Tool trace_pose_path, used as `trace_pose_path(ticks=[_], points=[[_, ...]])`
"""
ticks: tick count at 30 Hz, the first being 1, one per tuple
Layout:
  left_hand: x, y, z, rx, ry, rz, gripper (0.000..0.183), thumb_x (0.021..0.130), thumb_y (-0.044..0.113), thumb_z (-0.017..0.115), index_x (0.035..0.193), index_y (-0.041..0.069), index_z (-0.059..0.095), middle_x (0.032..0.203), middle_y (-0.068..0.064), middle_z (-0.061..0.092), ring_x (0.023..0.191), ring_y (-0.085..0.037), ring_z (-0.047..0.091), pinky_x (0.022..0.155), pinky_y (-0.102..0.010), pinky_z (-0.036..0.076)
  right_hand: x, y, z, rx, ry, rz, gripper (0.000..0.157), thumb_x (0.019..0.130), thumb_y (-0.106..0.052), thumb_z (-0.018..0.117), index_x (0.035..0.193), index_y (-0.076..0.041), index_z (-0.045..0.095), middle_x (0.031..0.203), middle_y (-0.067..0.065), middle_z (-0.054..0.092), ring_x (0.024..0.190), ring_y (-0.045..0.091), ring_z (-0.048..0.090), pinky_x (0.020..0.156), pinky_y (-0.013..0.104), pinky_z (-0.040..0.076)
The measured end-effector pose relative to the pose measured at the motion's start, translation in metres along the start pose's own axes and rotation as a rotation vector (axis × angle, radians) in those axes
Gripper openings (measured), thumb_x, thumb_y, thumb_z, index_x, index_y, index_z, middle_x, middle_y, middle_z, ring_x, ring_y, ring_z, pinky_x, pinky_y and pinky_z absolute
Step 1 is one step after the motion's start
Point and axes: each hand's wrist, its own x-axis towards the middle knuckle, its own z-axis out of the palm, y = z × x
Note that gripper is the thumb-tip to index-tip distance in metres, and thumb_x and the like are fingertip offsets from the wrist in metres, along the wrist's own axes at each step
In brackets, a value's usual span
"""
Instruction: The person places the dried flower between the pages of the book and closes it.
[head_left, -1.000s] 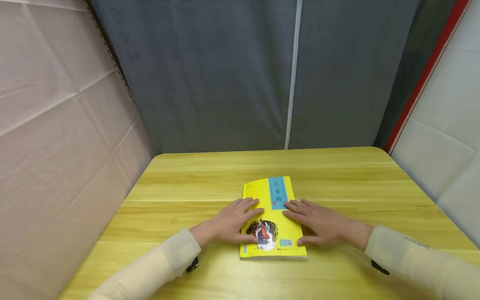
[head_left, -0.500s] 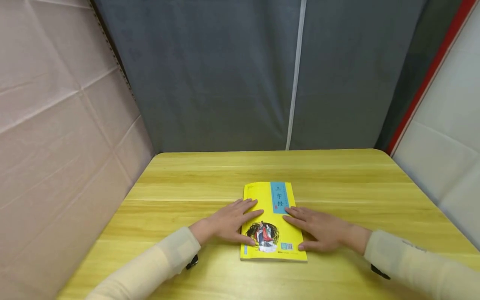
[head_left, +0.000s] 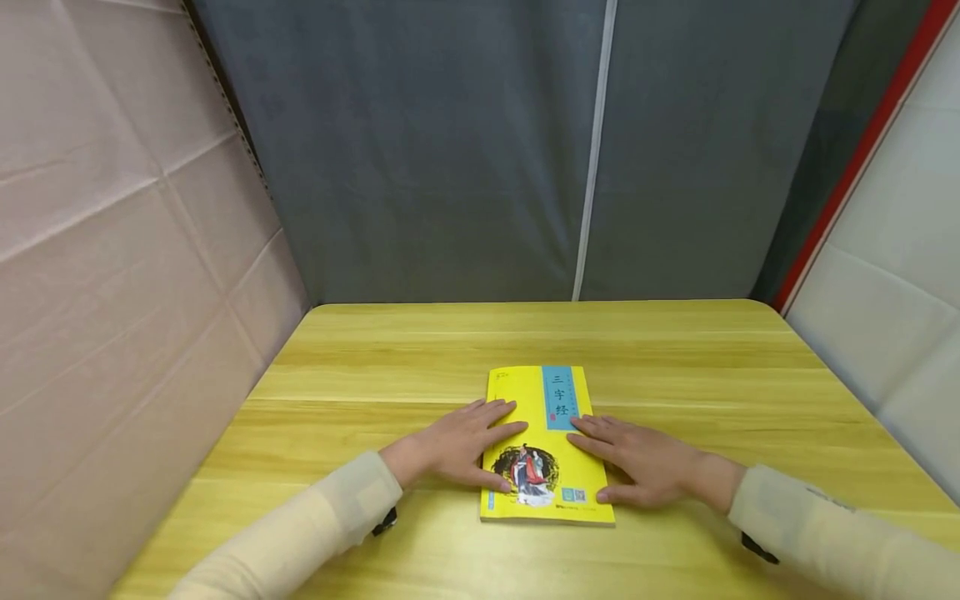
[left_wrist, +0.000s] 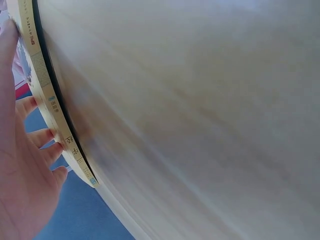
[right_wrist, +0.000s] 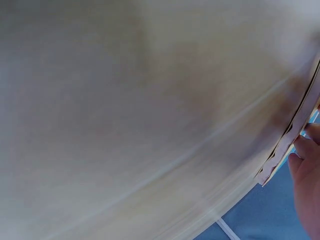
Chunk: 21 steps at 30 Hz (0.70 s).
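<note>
A closed yellow paperback book (head_left: 536,400) with a blue title strip and a drawing of robed figures lies flat on the wooden table. My left hand (head_left: 468,446) rests with spread fingers on its left part. Over the right edge lies my right hand (head_left: 645,458), fingertips on the cover and thumb near the lower right corner. In the left wrist view the printed spine (left_wrist: 55,107) shows beside the left hand (left_wrist: 27,165). The right wrist view shows the page edges (right_wrist: 290,135) next to the right hand (right_wrist: 307,170). Neither hand curls round the book.
The pale wood-grain table (head_left: 360,358) extends around the book on all sides. A dark grey curtain (head_left: 435,167) hangs behind its far edge. White cloth panels (head_left: 135,275) stand at left and right, the right one with a red border (head_left: 862,167).
The book's far edge, raised a little a second ago, has come down, and the cover now lies flat. Both hands stay nearly in place; the right one has slid slightly towards me.
</note>
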Motion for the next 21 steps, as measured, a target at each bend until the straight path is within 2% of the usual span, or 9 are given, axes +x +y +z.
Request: trace_pose_path(ticks=[4,9,13,16,18,21], points=[[-0.001,0.001,0.0,-0.001,0.009,0.004,0.096,0.083,0.082,0.031,0.157,0.024,0.016,0.161,-0.012,0.008,0.146,-0.027,0.011,0.115,-0.042,0.012,-0.001,0.001,0.001,-0.023,0.028,-0.014,0.077,0.095,-0.064,0.041,0.153,-0.015,0.033,0.159,0.006,0.025,0.142,0.032,0.027,0.108,0.047,0.031],[-0.004,0.001,0.003,-0.009,0.035,0.019,0.095,0.085,0.081,0.031,0.158,0.021,0.016,0.161,-0.013,0.009,0.146,-0.027,0.011,0.115,-0.043,0.013,-0.005,0.0,0.001,-0.041,0.112,-0.047,0.074,0.095,-0.059,0.047,0.152,-0.012,0.036,0.157,0.011,0.028,0.14,0.034,0.03,0.108,0.046,0.032],[-0.008,0.0,0.001,-0.024,0.067,0.017,0.093,0.087,0.078,0.034,0.157,0.019,0.018,0.161,-0.013,0.013,0.146,-0.026,0.013,0.115,-0.042,0.013,-0.008,0.001,0.0,-0.003,0.179,-0.026,0.074,0.095,-0.055,0.053,0.153,-0.014,0.033,0.158,0.009,0.026,0.141,0.033,0.028,0.115,0.03,0.014],[-0.009,-0.001,-0.003,-0.024,0.082,0.011,0.092,0.088,0.077,0.036,0.157,0.018,0.02,0.16,-0.012,0.016,0.146,-0.025,0.014,0.115,-0.041,0.012,-0.009,0.002,-0.003,0.044,0.22,0.001,0.075,0.094,-0.052,0.057,0.154,-0.015,0.031,0.159,0.008,0.024,0.142,0.032,0.026,0.113,0.019,0.001],[-0.01,-0.003,-0.006,-0.02,0.091,0.001,0.09,0.089,0.075,0.036,0.157,0.018,0.021,0.16,-0.012,0.017,0.146,-0.025,0.015,0.116,-0.041,0.011,-0.009,0.002,-0.006,0.064,0.244,0.018,0.075,0.093,-0.051,0.059,0.154,-0.016,0.031,0.159,0.008,0.023,0.142,0.032,0.026,0.112,0.018,0.002],[-0.013,-0.006,-0.009,-0.029,0.097,-0.033,0.089,0.089,0.074,0.039,0.157,0.019,0.02,0.16,-0.011,0.016,0.146,-0.025,0.014,0.116,-0.042,0.01,-0.01,0.002,-0.011,0.088,0.273,0.049,0.075,0.092,-0.049,0.061,0.154,-0.017,0.032,0.159,0.007,0.024,0.142,0.031,0.027,0.114,0.03,0.015]])
